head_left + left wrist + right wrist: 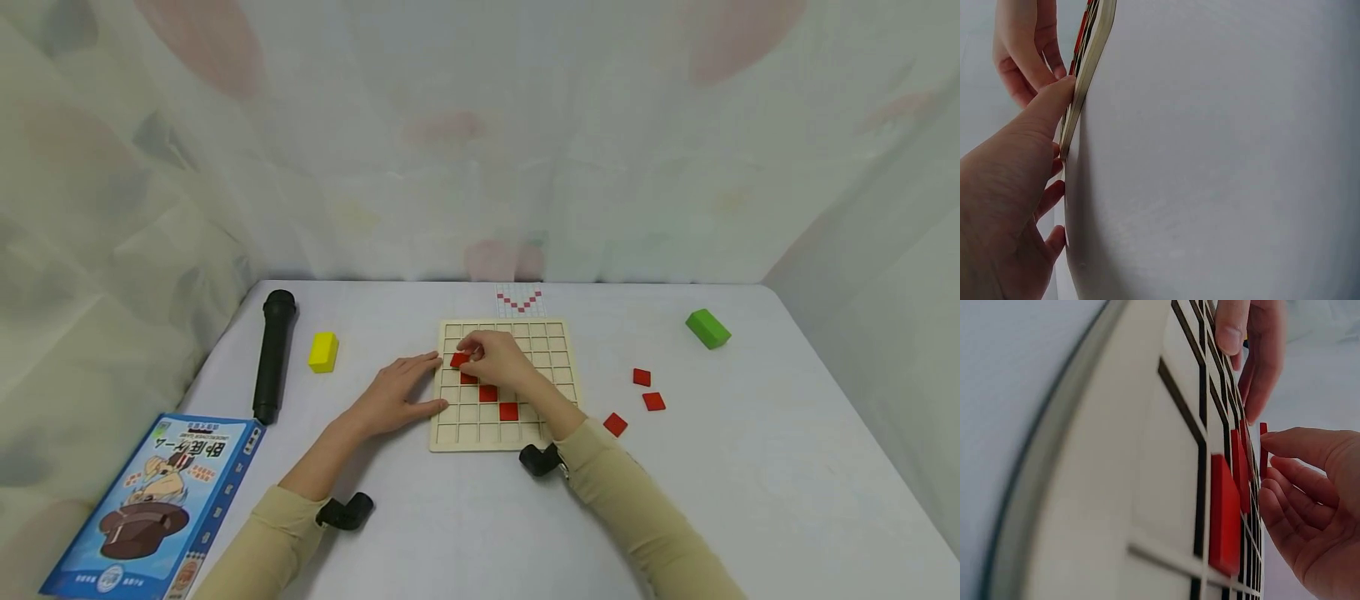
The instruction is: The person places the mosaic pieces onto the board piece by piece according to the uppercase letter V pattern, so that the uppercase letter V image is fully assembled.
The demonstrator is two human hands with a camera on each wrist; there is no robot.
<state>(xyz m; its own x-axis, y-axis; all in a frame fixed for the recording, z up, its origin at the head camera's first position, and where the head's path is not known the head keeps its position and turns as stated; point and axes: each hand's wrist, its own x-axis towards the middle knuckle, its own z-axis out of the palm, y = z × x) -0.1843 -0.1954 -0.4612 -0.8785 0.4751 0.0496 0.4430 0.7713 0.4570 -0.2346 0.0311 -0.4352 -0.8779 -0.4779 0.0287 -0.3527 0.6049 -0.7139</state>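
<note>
A wooden grid board (551, 367) lies in the middle of the white table. Three red square tiles (488, 392) sit in its cells in a diagonal line. My right hand (471, 357) reaches over the board and pinches a fourth red tile (459, 360) just above a cell near the left side. In the right wrist view that tile (1264, 450) stands edge-on between thumb and fingers, a little off the board (1147, 456). My left hand (429, 383) lies flat, its straight fingers touching the board's left edge. Its thumb (1044, 115) presses the board's rim (1088, 69).
Three loose red tiles (653, 401) lie right of the board. A green block (707, 328) sits far right, a yellow block (323, 352) and a black microphone (273, 354) left. A blue game box (157, 508) lies at front left, a pattern card (519, 300) behind the board.
</note>
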